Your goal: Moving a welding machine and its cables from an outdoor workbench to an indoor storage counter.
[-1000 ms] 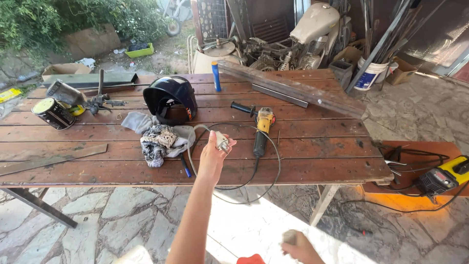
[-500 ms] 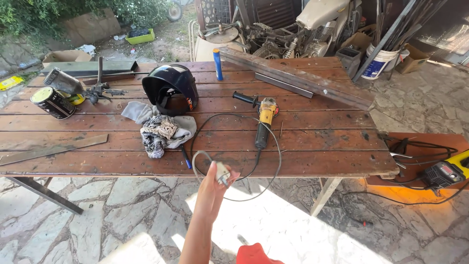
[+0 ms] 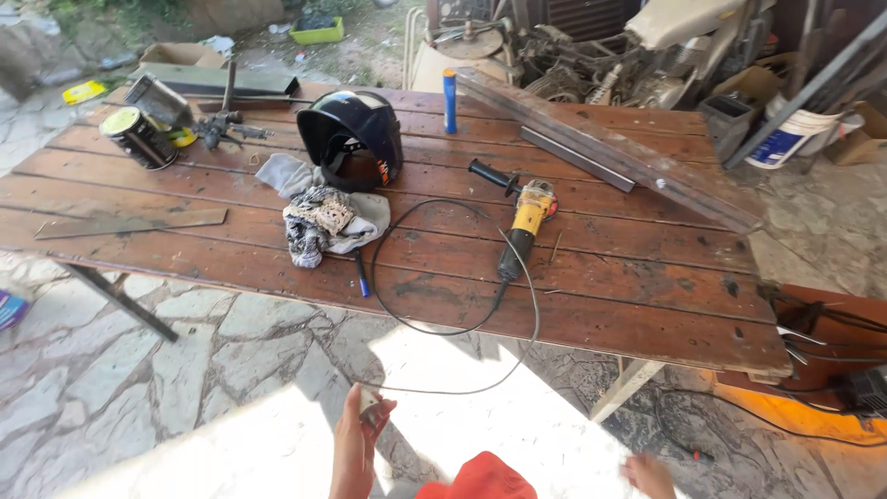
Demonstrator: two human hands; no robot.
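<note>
One yellow grinder (image 3: pixel 525 220) lies on the wooden counter (image 3: pixel 647 277), its single black cord (image 3: pixel 443 328) looping off the front edge and down. One black welding helmet (image 3: pixel 356 139) sits behind a heap of rags (image 3: pixel 323 217), with one paint can (image 3: pixel 137 137) at the far left and one blue tube (image 3: pixel 450 100) standing upright near the back. Low in front of the counter, the left hand (image 3: pixel 356 439) is raised, fingers pinched around the plug (image 3: pixel 370 407) at the cord's end. The right hand (image 3: pixel 647 476) hangs low at the bottom edge, well apart from everything; I cannot tell whether it is open or closed.
</note>
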